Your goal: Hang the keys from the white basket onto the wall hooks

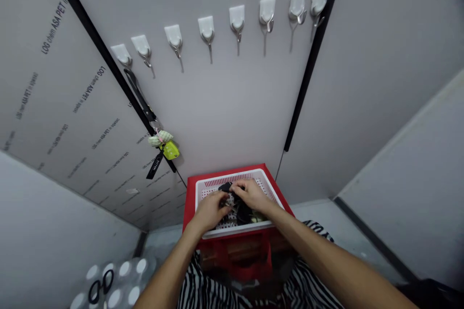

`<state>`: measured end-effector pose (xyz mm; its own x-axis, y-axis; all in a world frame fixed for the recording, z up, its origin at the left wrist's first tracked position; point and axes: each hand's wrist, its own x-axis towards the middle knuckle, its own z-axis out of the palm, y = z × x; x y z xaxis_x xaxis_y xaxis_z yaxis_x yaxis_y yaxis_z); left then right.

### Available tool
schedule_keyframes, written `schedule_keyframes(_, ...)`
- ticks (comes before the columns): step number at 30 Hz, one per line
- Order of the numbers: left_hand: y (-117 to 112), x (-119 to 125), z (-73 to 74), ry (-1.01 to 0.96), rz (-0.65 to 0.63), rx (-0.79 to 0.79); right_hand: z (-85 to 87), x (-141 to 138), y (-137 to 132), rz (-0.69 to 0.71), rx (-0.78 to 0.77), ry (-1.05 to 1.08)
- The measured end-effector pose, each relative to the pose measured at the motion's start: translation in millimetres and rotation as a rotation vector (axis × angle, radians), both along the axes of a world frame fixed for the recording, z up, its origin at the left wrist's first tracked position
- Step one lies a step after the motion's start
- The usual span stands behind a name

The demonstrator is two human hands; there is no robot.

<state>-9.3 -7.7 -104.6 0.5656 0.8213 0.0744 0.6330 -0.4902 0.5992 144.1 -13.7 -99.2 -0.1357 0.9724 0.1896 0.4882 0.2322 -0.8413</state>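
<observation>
Both hands work inside a white plastic basket [266, 181] with slotted walls and a perforated floor. My left hand [210, 210] reaches in from the left, its fingers and thumb curled around small pieces that are too dark to make out. Opposite it, my right hand [252, 195] pinches with thumb and fingers at a dark piece, mostly hidden by the fingers. Black items [243, 215] lie in a tangle below the hands, with small metallic and pale bits among them. On the leftmost hook hangs a keychain [154, 128] with a black strap, pale green bow, yellow-green charm and black tag.
Several white adhesive hooks [206, 29] run in a row along the grey wall panel. The basket rests on a red box or bag [190, 203] with a red handle. Black scissors [100, 287] lie on wrapped bottles [125, 270] at lower left. Black strips edge the panel.
</observation>
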Motion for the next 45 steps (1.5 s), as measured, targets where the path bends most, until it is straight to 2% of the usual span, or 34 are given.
schedule_keyframes(4,1.1,-0.2,1.2,0.057,-0.017,0.006,7.7,14.3,-7.3,-0.073,0.008,-0.091)
schedule_keyframes(7,3.9,0.7,0.6,-0.022,0.023,-0.029,10.2,25.4,-15.3,-0.008,0.05,-0.235)
schedule_keyframes(10,6.9,1.5,-0.9,-0.202,0.123,-0.116,8.8,28.5,-21.9,0.07,0.105,-0.359)
schedule_keyframes(12,8.3,1.4,-0.6,-0.349,0.176,-0.202,7.8,25.4,-24.1,0.05,0.139,-0.397)
schedule_keyframes(15,9.3,1.0,3.8,-0.565,0.228,-0.288,8.7,13.7,-24.4,0.02,0.2,-0.414)
schedule_keyframes(19,8.9,1.6,12.6,-0.792,0.316,-0.386,10.2,-9.6,-21.5,0.12,0.221,-0.45)
schedule_keyframes(23,8.2,1.5,18.2,-0.896,0.34,-0.459,9.3,-27.1,-16.2,0.158,0.169,-0.372)
schedule_keyframes(27,6.8,-2.0,24.5,-0.969,0.359,-0.507,15.1,-30.1,-11.7,0.156,0.065,-0.15)
schedule_keyframes(32,2.3,-6.3,32.7,-0.922,0.317,-0.517,29.0,-24.7,-8.4,0.124,-0.061,0.13)
schedule_keyframes(37,0.2,-4.4,32.6,-0.826,0.247,-0.487,31.9,-24.8,-6.3,0.143,-0.113,0.193)
schedule_keyframes(41,3.7,-4.9,28.4,-0.712,0.267,-0.402,34.3,-20.1,-3.9,0.13,-0.109,0.14)
schedule_keyframes(45,7.8,-10.1,22.7,-0.568,0.324,-0.25,37.4,4.9,-7.0,0.081,-0.088,-0.144)
